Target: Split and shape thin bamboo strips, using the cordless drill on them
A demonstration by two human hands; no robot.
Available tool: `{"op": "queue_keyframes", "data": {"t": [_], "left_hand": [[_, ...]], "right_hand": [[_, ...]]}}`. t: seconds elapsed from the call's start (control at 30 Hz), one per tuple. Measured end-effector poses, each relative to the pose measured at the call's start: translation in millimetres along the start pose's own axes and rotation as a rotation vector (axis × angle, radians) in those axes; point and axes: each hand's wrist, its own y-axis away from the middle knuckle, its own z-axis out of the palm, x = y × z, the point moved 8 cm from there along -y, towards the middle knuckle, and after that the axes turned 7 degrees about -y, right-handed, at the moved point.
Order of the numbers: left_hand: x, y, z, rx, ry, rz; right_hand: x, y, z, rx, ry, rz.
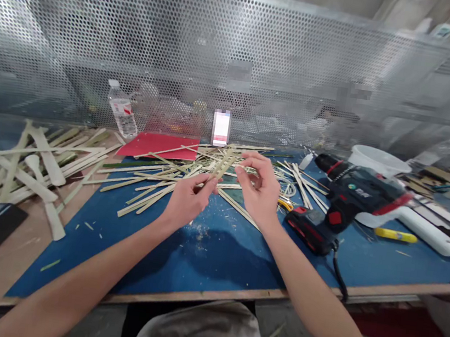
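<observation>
My left hand is closed, thumb against fingers, on a pale bamboo strip that points up and away from me. Just to its right, my right hand is raised with its fingers curved and apart, and nothing shows between them. Its fingertips are close to the far part of the strip; whether they touch it I cannot tell. Beneath and behind both hands, many thin bamboo strips lie in a loose pile on the blue mat. Pale dust and shavings are scattered on the mat below my hands.
A cordless drill lies at right, by a white bowl and a yellow-handled tool. Wider bamboo pieces pile up at left. A red sheet, a water bottle and a lit phone sit before the perforated metal screen.
</observation>
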Motion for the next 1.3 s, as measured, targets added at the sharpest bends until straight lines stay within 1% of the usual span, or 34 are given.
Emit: {"op": "queue_keyframes", "data": {"t": [0.07, 0.27, 0.37, 0.47, 0.53, 0.67, 0.73, 0.87, 1.0, 1.17, 1.3], "left_hand": [[0.8, -0.2, -1.5, 0.016, 0.010, 0.001], [-1.2, 0.8, -0.4, 0.004, 0.001, 0.029], [-2.6, 1.6, -0.3, 0.004, -0.002, 0.042], [-1.7, 2.2, -1.5, 0.020, -0.026, 0.054], [3.4, 2.7, -3.5, 0.051, -0.090, 0.120], [13.8, 5.1, -7.2, 0.130, -0.261, 0.294], [16.4, 6.0, -7.4, 0.140, -0.323, 0.357], [24.6, 8.9, -5.8, 0.122, -0.416, 0.494], [28.5, 11.0, -6.6, 0.119, -0.517, 0.557], [27.6, 13.5, -8.9, 0.143, -0.657, 0.624], [24.6, 13.8, -9.6, 0.130, -0.657, 0.652]], "right_hand": [[-1.1, -0.2, -2.5, 0.013, 0.053, -0.039], [8.2, 2.5, 3.4, -0.052, 0.027, -0.006], [9.1, 3.1, 3.4, -0.040, 0.090, -0.002], [5.1, 3.7, 3.8, -0.030, 0.166, -0.030], [1.8, 4.4, 4.7, -0.030, 0.184, -0.048], [-0.4, 5.6, 5.5, -0.031, 0.179, -0.042], [0.6, 6.0, 5.6, -0.033, 0.161, -0.026], [3.9, 6.3, 6.1, -0.042, 0.092, 0.024], [4.6, 5.8, 6.6, -0.059, -0.002, 0.051], [8.9, 2.8, 8.5, -0.112, -0.099, 0.106], [11.2, 1.5, 12.7, -0.169, -0.173, 0.145]]}}
